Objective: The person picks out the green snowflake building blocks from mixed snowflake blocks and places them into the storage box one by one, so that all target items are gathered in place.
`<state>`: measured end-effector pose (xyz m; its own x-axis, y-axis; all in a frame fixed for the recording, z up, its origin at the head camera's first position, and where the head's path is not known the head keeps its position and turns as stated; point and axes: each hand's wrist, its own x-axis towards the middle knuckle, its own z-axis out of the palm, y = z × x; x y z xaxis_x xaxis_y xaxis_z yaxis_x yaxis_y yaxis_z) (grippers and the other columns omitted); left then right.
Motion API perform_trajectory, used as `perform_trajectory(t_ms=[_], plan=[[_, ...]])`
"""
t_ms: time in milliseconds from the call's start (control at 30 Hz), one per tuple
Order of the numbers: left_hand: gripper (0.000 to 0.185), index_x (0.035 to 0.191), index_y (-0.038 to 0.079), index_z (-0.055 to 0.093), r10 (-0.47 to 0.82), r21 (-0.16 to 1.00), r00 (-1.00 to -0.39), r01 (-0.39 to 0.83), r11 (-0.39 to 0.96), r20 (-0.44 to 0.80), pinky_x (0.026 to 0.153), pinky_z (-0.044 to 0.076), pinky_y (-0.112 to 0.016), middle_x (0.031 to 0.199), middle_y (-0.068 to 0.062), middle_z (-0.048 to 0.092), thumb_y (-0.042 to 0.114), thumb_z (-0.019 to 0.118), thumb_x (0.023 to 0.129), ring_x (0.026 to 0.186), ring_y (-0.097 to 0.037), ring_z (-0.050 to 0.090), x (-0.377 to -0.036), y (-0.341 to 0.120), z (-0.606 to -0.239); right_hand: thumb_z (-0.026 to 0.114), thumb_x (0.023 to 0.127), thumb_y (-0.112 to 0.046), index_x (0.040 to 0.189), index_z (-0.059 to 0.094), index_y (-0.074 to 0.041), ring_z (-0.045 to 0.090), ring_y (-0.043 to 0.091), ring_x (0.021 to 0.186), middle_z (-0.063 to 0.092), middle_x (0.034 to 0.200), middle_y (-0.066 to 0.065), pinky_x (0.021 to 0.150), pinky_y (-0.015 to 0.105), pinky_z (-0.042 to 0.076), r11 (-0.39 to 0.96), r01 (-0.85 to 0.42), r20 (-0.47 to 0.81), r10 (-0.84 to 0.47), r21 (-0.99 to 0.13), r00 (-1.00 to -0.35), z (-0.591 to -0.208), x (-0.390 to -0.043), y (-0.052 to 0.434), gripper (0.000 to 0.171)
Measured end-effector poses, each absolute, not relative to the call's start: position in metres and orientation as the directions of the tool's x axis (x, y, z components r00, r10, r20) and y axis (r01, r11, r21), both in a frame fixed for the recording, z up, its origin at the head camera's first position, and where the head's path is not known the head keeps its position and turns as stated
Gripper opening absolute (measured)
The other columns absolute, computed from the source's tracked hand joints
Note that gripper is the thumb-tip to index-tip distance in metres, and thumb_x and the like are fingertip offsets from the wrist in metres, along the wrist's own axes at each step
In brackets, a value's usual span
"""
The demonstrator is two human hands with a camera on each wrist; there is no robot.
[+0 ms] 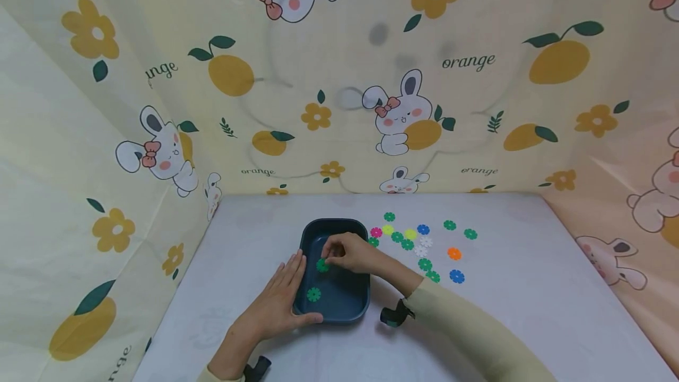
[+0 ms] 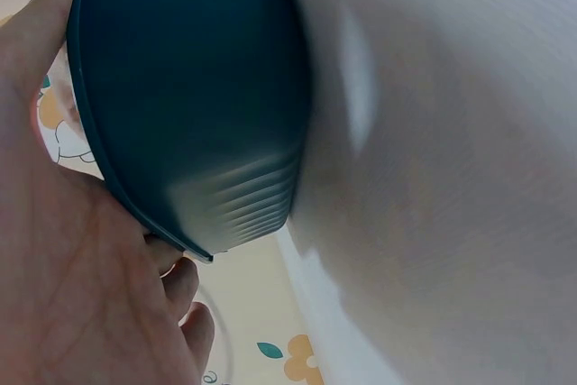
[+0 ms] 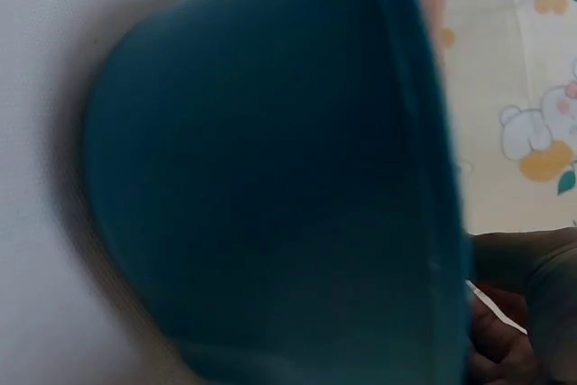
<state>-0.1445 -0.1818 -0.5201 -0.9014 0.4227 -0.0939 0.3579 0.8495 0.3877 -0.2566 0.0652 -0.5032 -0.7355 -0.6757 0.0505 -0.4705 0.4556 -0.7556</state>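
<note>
A dark blue rectangular tray (image 1: pixel 342 310) stands on the table, its side filling much of both wrist views. My right hand (image 1: pixel 350 252) is over the tray, pinching a green flower-shaped piece (image 1: pixel 322 265) between thumb and fingertips. Another green flower piece (image 1: pixel 313 294) lies on the tray floor, toward the near left. Along the left rim rest the straight fingers of my left hand (image 1: pixel 276 299), with its thumb at the near rim. In the left wrist view, that hand (image 2: pixel 81 268) lies against the tray's edge. The tray wall hides the pinched piece from the right wrist view.
Right of the tray lie several loose flower pieces: green (image 1: pixel 425 264), blue (image 1: pixel 457 276), orange (image 1: pixel 454 253), white (image 1: pixel 421 250), yellow (image 1: pixel 411 234) and pink (image 1: pixel 376 232). A patterned cloth (image 1: pixel 318 152) rises behind the white table (image 1: pixel 509 311) and along its sides.
</note>
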Motion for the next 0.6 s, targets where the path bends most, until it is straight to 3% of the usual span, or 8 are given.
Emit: perform_trajectory(t_ms=[600], plan=[[0.125,0.173,0.007,0.011,0.43,0.389,-0.898,0.364,0.846,-0.096,0.137,0.006,-0.05,0.182,-0.008,0.003,0.079,0.069,0.089,0.168,-0.024,0.001,-0.145,-0.182,-0.52,0.075,0.1,-0.004,0.101,0.076,-0.011,0.064,0.006,0.075,0.071,0.089,-0.006,0.064,0.019,0.054,0.51,-0.416,-0.078,-0.697,-0.753,-0.713,-0.523,-0.263,0.04,0.007]])
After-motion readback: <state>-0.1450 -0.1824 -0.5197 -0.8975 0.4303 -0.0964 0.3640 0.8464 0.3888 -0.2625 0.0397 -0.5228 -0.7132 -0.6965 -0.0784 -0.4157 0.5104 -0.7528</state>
